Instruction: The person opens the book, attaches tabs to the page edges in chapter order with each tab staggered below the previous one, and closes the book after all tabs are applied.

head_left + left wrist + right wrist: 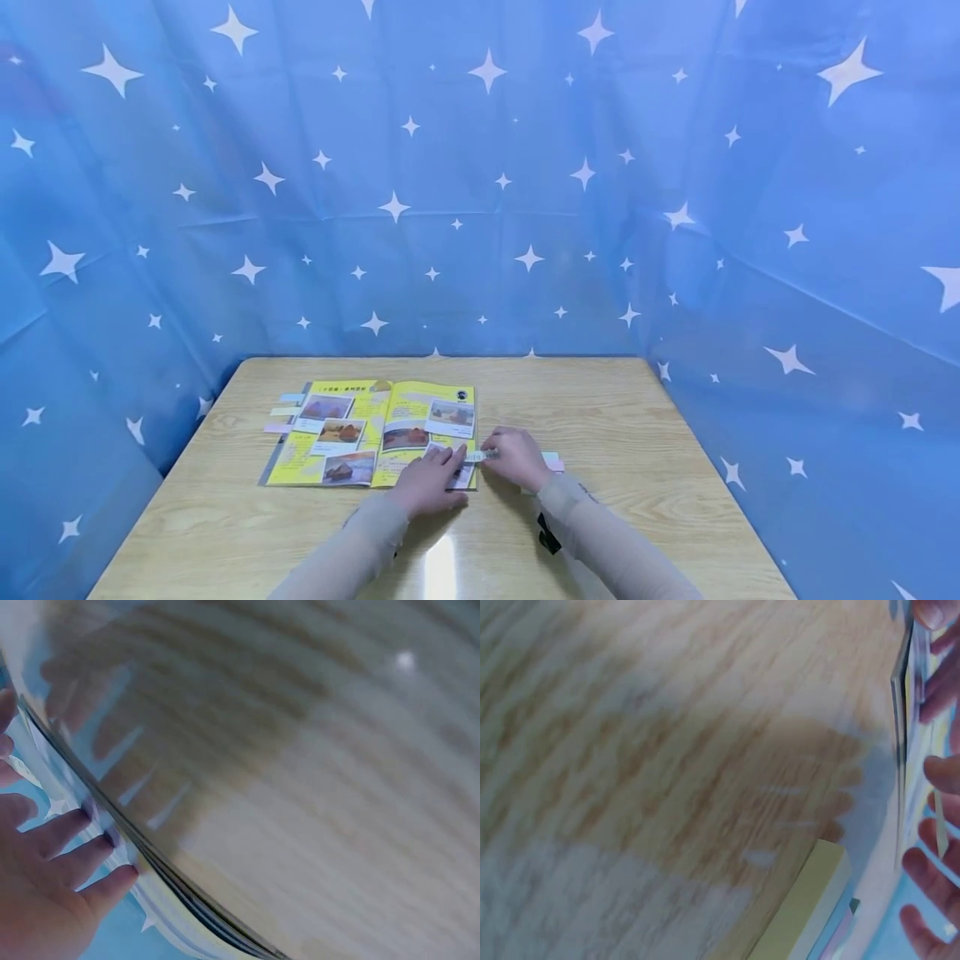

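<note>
An open magazine [411, 390] with yellow pages and printed pictures lies on the table. My left hand [429, 483] rests on the lower right page, its fingers extended; in the left wrist view the fingertips [124, 877] press at the page near the edge. Just beyond the magazine's right edge, my right hand [516, 457] pinches a narrow pale sticky tab [476, 456], which reaches over the page margin by the left fingers. In the right wrist view the tab [940, 825] shows as a thin pale strip between thumb and fingers.
Blue, pale yellow and pink sticky tabs [283, 412] jut from the magazine's left edge. Pads of sticky notes [553, 461], partly behind my right hand, lie to the right; the right wrist view shows a thick yellow pad [802, 900]. A starred blue curtain [450, 167] surrounds the table.
</note>
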A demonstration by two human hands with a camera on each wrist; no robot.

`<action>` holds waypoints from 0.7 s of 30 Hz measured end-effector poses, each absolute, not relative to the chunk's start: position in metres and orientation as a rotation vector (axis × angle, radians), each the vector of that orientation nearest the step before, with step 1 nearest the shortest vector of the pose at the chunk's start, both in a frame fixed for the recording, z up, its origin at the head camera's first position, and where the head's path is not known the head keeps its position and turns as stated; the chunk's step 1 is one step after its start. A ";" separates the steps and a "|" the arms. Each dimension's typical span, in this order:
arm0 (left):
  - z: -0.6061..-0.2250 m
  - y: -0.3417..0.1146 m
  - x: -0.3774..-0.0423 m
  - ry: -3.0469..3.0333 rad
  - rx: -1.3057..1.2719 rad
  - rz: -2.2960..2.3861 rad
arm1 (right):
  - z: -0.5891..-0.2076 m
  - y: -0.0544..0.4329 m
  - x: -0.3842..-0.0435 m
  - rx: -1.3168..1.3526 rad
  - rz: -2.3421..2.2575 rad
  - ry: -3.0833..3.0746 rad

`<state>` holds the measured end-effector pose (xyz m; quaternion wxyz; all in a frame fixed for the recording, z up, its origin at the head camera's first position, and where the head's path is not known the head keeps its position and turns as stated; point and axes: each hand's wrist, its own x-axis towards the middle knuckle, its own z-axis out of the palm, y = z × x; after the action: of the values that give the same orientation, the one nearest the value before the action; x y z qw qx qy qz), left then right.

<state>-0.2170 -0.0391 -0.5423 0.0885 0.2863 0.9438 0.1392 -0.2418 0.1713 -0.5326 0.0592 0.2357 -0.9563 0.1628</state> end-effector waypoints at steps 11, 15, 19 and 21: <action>-0.555 -0.034 -0.212 2.777 0.783 0.248 | -0.539 0.171 -0.242 0.707 0.427 -2.913; -0.555 -0.031 -0.212 2.778 0.772 0.248 | -0.540 0.171 -0.244 0.683 0.420 -2.939; -0.556 -0.030 -0.212 2.784 0.760 0.239 | -0.542 0.170 -0.246 0.685 0.396 -2.951; -0.555 -0.030 -0.212 2.782 0.751 0.226 | -0.542 0.170 -0.246 0.700 0.389 -2.948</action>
<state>-0.2117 -0.0295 -0.5549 0.1254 0.2577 0.9549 0.0775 -0.2461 0.1702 -0.5421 0.0435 0.2289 -0.9641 0.1271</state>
